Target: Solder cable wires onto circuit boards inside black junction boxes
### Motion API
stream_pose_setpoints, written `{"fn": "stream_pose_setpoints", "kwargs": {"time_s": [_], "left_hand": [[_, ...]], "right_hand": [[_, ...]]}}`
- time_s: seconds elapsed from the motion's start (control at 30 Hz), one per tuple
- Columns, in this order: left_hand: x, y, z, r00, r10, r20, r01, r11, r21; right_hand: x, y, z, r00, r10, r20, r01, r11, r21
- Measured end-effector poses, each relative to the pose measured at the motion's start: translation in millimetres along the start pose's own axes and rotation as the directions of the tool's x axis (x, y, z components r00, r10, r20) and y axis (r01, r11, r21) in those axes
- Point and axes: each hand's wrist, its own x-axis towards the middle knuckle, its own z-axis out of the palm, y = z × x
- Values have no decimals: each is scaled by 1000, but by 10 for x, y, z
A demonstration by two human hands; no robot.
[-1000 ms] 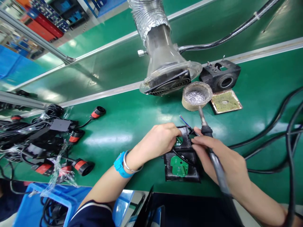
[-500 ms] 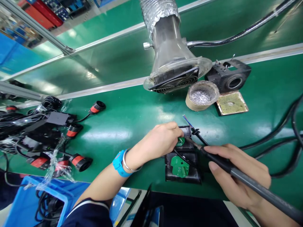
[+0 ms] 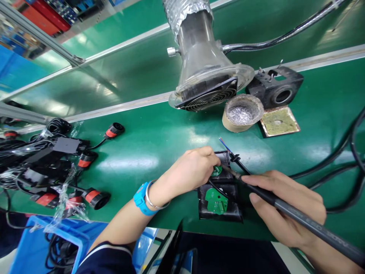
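Observation:
My right hand (image 3: 288,209) grips a soldering iron (image 3: 302,219) like a pen, its tip pointing left at a small green circuit board (image 3: 216,171). Over that board my left hand (image 3: 196,165) is closed in a pinch; what its fingertips hold is hidden. The board lies in a black case half (image 3: 225,155). Just nearer to me, a second black case half (image 3: 203,211) holds a larger green circuit board (image 3: 218,201). A black cable (image 3: 218,189) runs out below my left fingers. Beyond the iron's tip, a cable with bare coloured wires (image 3: 225,145) points up and left.
A fume extractor hood (image 3: 208,83) hangs over the bench. Beneath it stand a bowl of solder bits (image 3: 241,114), a sponge tray (image 3: 279,121) and a black iron holder (image 3: 275,89). Cabled units with red-ringed connectors (image 3: 97,198) pile up left, above a blue bin (image 3: 80,238).
The view has shifted slightly. Both hands stay almost in place, the soldering iron's tip still at the small board. The iron has rolled a little, so lettering now shows on its handle.

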Motion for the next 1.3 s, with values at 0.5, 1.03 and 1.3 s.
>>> {"fn": "stream_pose_setpoints", "kwargs": {"time_s": [0.5,1.03,1.3], "left_hand": [[-1,-8,6,1000,13,11,-14,998,57],[20,13,4,1000,-2,6,1,997,82],[39,29,-13,999,3,35,-6,996,94]], "right_hand": [[-25,-69,100,974,-226,31,227,952,-207],[-107,-135,6,970,-210,-122,177,955,-239],[-130,-42,-65,943,-126,-309,71,981,-183]]}}
